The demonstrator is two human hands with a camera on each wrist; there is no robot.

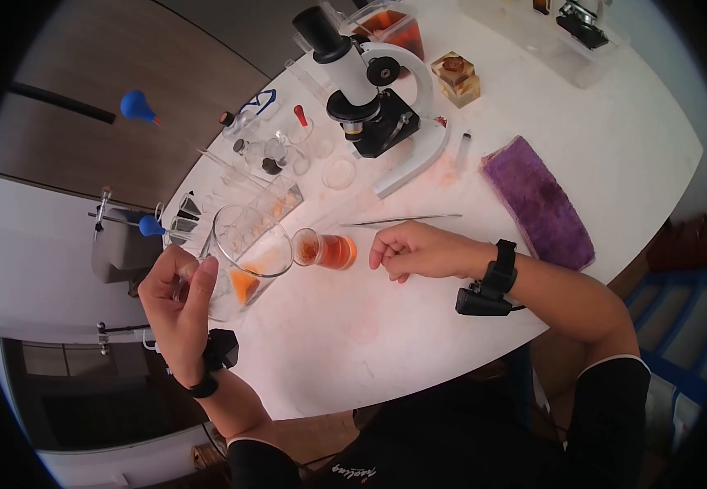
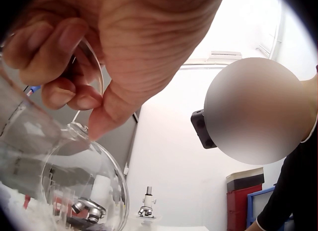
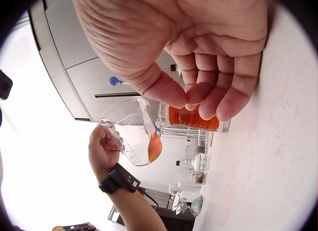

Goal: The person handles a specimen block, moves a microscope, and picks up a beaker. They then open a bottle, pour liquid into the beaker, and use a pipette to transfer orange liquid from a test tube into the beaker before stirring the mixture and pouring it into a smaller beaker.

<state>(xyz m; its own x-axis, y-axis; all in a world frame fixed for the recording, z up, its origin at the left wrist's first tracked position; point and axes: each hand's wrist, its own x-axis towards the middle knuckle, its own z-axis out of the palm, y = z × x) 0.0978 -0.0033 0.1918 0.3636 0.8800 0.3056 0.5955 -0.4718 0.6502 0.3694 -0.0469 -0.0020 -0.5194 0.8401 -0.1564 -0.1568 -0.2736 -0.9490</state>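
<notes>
A clear glass jug (image 1: 291,244) hangs tilted above the table, orange liquid (image 1: 245,285) pooled at one side; the right wrist view also shows that liquid (image 3: 155,148). My left hand (image 1: 179,314) grips the jug by its handle, the fingers (image 2: 47,49) curled round it and the thumb pressed near the rim. Beside the jug, a small glass vessel (image 1: 337,251) of orange-red liquid stands on the table. Just right of this vessel my right hand (image 1: 423,250) rests on the table, loosely curled and empty, thumb and forefinger close together, with a gap to the glass.
Behind are a white microscope (image 1: 360,81), small bottles (image 1: 247,148) and a rack of tubes (image 1: 276,200). Metal tweezers or a rod (image 1: 402,219) lie behind my right hand. A purple cloth (image 1: 539,202) and a syringe (image 1: 463,151) lie to the right. Blue bulbs (image 1: 150,226) stand at the left.
</notes>
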